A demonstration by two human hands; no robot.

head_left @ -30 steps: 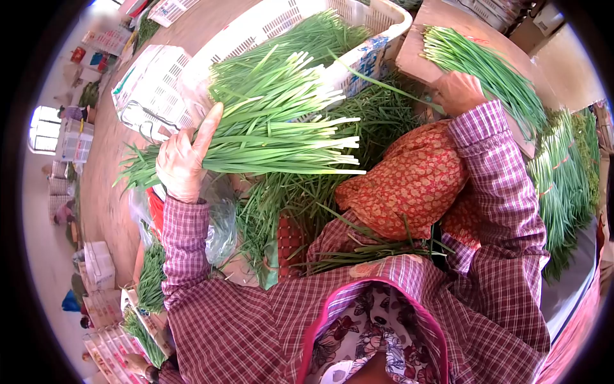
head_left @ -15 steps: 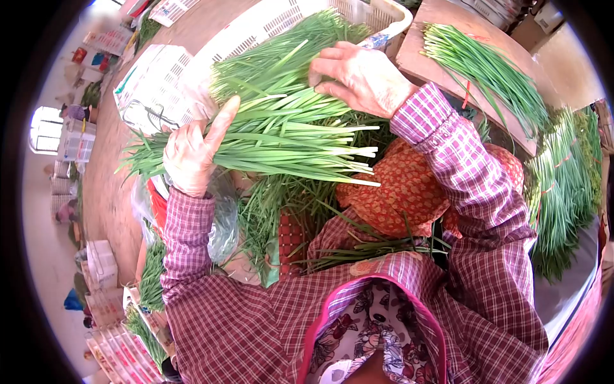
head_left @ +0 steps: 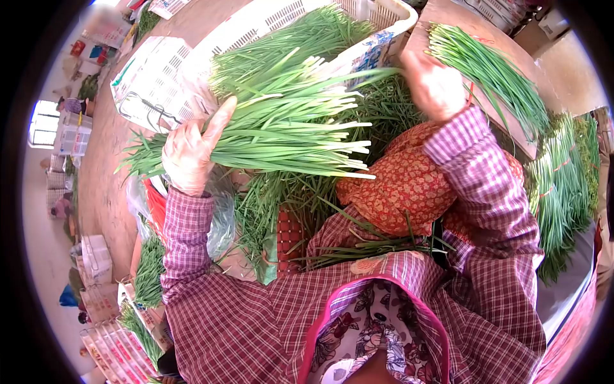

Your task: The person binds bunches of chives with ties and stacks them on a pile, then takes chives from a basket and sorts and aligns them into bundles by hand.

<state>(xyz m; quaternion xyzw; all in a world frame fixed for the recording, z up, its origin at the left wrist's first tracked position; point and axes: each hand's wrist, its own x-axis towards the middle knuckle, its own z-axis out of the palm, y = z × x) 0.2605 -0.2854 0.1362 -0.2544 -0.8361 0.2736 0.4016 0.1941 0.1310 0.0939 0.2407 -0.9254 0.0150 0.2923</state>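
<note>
A thick bunch of garlic chives lies across my left hand, which is closed round its leafy end with the thumb on top. The pale cut stems point right, fanned and uneven. My right hand, smeared by motion, is up to the right of the bunch. A blurred green chive leaf stretches from the bunch to its fingers, which seem pinched on it. Loose chive leaves hang and lie in a heap beneath the bunch, beside an orange flowered cloth over my lap.
Beyond the bunch stands a white plastic crate with more chives inside. A wooden board at right carries a bunch of chives. Tied chives are stacked at far right. Another white crate sits at left.
My right hand has moved right, away from the bunch, drawing a leaf out with it. The left hand keeps its hold in nearly the same place.
</note>
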